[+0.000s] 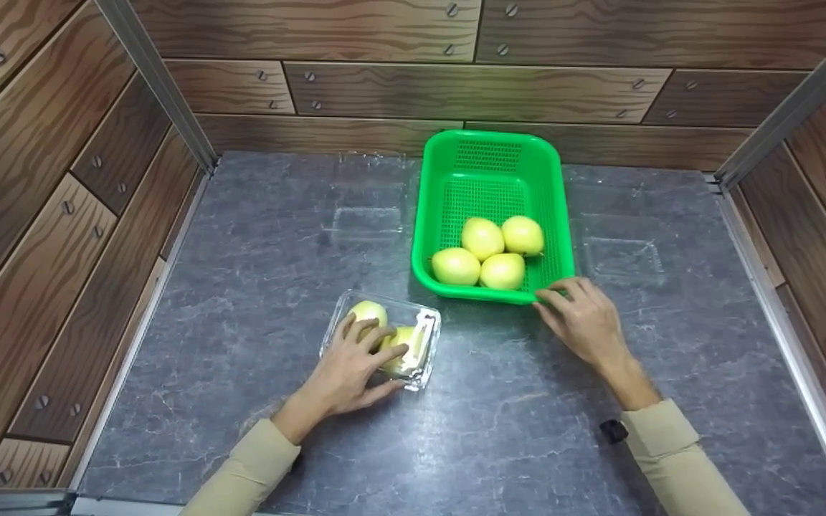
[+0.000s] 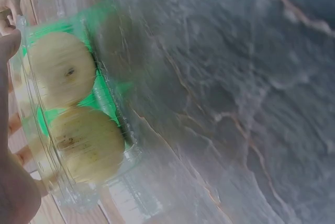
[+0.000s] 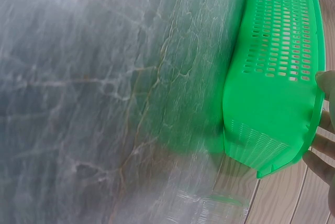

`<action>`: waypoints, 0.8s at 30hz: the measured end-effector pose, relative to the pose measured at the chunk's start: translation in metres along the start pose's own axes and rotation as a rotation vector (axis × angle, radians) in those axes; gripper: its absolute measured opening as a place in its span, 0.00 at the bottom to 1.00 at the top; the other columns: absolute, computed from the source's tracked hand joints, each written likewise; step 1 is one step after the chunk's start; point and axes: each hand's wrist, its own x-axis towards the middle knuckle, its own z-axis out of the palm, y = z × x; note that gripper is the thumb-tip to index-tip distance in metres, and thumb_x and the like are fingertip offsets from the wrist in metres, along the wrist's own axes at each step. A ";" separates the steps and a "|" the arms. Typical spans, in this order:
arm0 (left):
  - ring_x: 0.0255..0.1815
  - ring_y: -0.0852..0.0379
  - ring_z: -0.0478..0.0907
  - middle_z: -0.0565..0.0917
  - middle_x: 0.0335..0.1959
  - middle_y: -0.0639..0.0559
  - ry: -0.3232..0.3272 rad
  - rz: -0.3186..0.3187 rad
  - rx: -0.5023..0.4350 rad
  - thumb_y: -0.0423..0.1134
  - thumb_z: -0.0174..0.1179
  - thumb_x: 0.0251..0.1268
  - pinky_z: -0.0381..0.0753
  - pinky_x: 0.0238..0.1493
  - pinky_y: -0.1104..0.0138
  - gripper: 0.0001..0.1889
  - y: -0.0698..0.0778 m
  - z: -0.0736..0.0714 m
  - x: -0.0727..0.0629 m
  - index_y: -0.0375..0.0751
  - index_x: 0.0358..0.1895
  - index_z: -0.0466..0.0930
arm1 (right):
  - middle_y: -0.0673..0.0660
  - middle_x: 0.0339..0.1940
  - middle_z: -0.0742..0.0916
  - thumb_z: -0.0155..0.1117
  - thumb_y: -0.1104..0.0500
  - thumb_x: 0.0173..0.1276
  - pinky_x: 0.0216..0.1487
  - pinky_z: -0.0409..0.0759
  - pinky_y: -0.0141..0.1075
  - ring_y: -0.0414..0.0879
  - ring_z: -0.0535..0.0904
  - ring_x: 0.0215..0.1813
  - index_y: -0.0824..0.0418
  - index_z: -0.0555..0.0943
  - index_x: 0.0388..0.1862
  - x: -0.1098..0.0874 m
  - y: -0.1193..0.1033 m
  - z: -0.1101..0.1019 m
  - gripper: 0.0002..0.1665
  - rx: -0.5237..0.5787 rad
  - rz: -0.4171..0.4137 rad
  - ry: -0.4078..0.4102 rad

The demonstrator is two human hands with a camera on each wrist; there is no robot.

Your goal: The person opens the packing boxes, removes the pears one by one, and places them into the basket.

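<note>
My left hand (image 1: pixel 348 365) lies with spread fingers over two yellow-green apples (image 1: pixel 368 312) in a clear plastic container (image 1: pixel 334 322). Its thumb is near the container's front corner. In the left wrist view both apples (image 2: pixel 86 145) show through the clear wall. At the front right corner of a green basket (image 1: pixel 424 208), my right hand (image 1: pixel 585 319) pinches the rim between thumb and fingers. The right wrist view shows that thumb on the rim from outside the basket (image 3: pixel 277 98). Several yellow-green apples (image 1: pixel 482 239) are grouped in the basket's near half.
One clear plastic container (image 1: pixel 366 218) stands behind on the left of the basket, another (image 1: pixel 624 258) on its right. A grey marbled tabletop (image 1: pixel 499 408) lies beneath everything. Wood-patterned walls (image 1: pixel 384 93) with metal corner posts (image 1: pixel 169 93) enclose it on the back and sides.
</note>
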 end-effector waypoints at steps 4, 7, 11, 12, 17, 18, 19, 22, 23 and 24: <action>0.67 0.43 0.76 0.82 0.64 0.50 -0.005 0.008 -0.009 0.66 0.66 0.65 0.73 0.71 0.34 0.28 0.003 0.001 0.001 0.61 0.64 0.81 | 0.59 0.40 0.89 0.84 0.58 0.56 0.45 0.89 0.48 0.57 0.85 0.44 0.58 0.91 0.42 0.000 0.000 -0.001 0.15 0.001 -0.003 0.004; 0.68 0.43 0.76 0.82 0.65 0.50 -0.014 0.013 -0.007 0.66 0.65 0.66 0.73 0.72 0.34 0.28 0.005 0.001 0.002 0.61 0.65 0.80 | 0.59 0.40 0.89 0.84 0.58 0.56 0.45 0.89 0.48 0.57 0.85 0.44 0.58 0.91 0.43 0.000 0.000 0.000 0.15 0.001 -0.001 0.002; 0.68 0.43 0.76 0.82 0.65 0.50 -0.011 0.025 -0.004 0.66 0.65 0.65 0.73 0.72 0.34 0.28 0.008 0.001 0.004 0.62 0.65 0.80 | 0.59 0.41 0.89 0.83 0.58 0.58 0.45 0.89 0.48 0.57 0.85 0.44 0.58 0.91 0.43 -0.001 0.001 0.000 0.14 0.004 0.006 -0.005; 0.68 0.43 0.76 0.82 0.65 0.50 -0.006 0.030 0.000 0.66 0.65 0.65 0.73 0.72 0.34 0.28 0.008 0.002 0.004 0.62 0.65 0.80 | 0.59 0.41 0.89 0.83 0.58 0.58 0.45 0.89 0.48 0.57 0.85 0.44 0.58 0.91 0.43 -0.001 0.001 0.001 0.14 0.005 0.006 -0.003; 0.67 0.43 0.76 0.82 0.65 0.50 0.021 0.053 0.005 0.66 0.66 0.64 0.74 0.71 0.34 0.29 0.011 0.003 0.004 0.62 0.65 0.80 | 0.59 0.40 0.89 0.84 0.58 0.56 0.43 0.89 0.48 0.57 0.85 0.43 0.58 0.91 0.41 -0.002 0.002 0.003 0.14 0.010 -0.004 0.018; 0.67 0.43 0.76 0.82 0.65 0.50 0.023 0.057 0.005 0.66 0.66 0.64 0.74 0.71 0.34 0.29 0.012 0.004 0.004 0.62 0.65 0.80 | 0.59 0.40 0.89 0.84 0.58 0.57 0.43 0.89 0.47 0.57 0.85 0.43 0.58 0.91 0.42 -0.002 0.002 0.003 0.14 0.010 -0.005 0.018; 0.67 0.43 0.76 0.81 0.65 0.51 0.024 0.061 0.004 0.66 0.66 0.64 0.74 0.71 0.35 0.29 0.013 0.004 0.004 0.62 0.65 0.80 | 0.59 0.40 0.89 0.83 0.58 0.57 0.43 0.89 0.47 0.57 0.85 0.43 0.58 0.91 0.42 -0.002 0.002 0.003 0.14 0.010 -0.005 0.017; 0.67 0.44 0.76 0.81 0.65 0.51 0.016 0.070 0.003 0.67 0.65 0.65 0.74 0.72 0.35 0.29 0.015 0.004 0.005 0.62 0.65 0.80 | 0.59 0.40 0.89 0.82 0.57 0.59 0.43 0.89 0.47 0.57 0.85 0.43 0.58 0.91 0.42 -0.002 0.002 0.002 0.13 0.006 -0.007 0.011; 0.68 0.44 0.76 0.81 0.65 0.51 0.009 0.071 0.004 0.67 0.65 0.65 0.74 0.72 0.35 0.29 0.016 0.004 0.005 0.62 0.66 0.80 | 0.59 0.40 0.89 0.82 0.57 0.59 0.43 0.89 0.47 0.57 0.85 0.43 0.58 0.91 0.42 -0.001 0.002 0.002 0.13 0.004 -0.008 0.009; 0.68 0.44 0.76 0.81 0.65 0.52 0.004 0.071 0.003 0.67 0.65 0.66 0.74 0.72 0.35 0.29 0.016 0.005 0.005 0.63 0.66 0.80 | 0.59 0.40 0.90 0.82 0.57 0.60 0.43 0.89 0.47 0.57 0.86 0.43 0.58 0.91 0.42 -0.001 0.002 0.002 0.12 0.003 -0.010 0.006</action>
